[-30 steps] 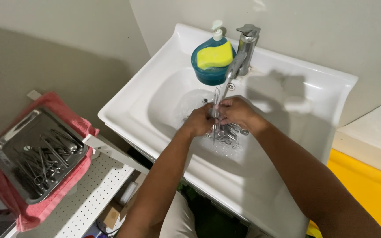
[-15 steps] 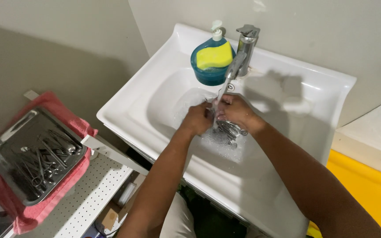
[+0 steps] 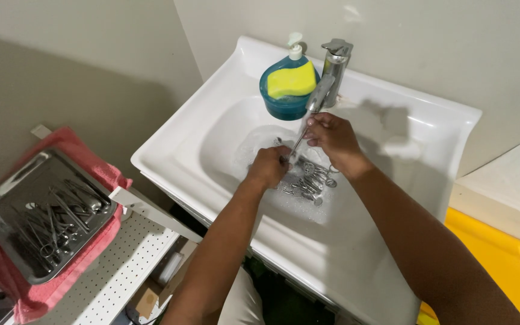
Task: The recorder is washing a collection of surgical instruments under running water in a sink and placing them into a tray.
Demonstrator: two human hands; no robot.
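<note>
Both my hands are over the white sink [image 3: 392, 253]. My left hand [image 3: 269, 167] and my right hand [image 3: 331, 137] hold the two ends of a thin metal instrument [image 3: 297, 144], slanted under the water running from the chrome faucet [image 3: 327, 78]. Below the hands a pile of metal scissor-like instruments [image 3: 309, 182] lies in the wet basin. A blue bowl [image 3: 284, 105] with a yellow sponge [image 3: 292, 79] and a soap pump stands beside the faucet.
At the left a steel tray [image 3: 7, 207] with several metal instruments rests on a red towel [image 3: 61, 283], on a white perforated shelf [image 3: 121, 271]. A yellow object [image 3: 489, 253] and a white counter [image 3: 513, 180] are at the right.
My right hand has risen toward the faucet spout, and the thin instrument is now stretched between both hands. The camera has shifted slightly.
</note>
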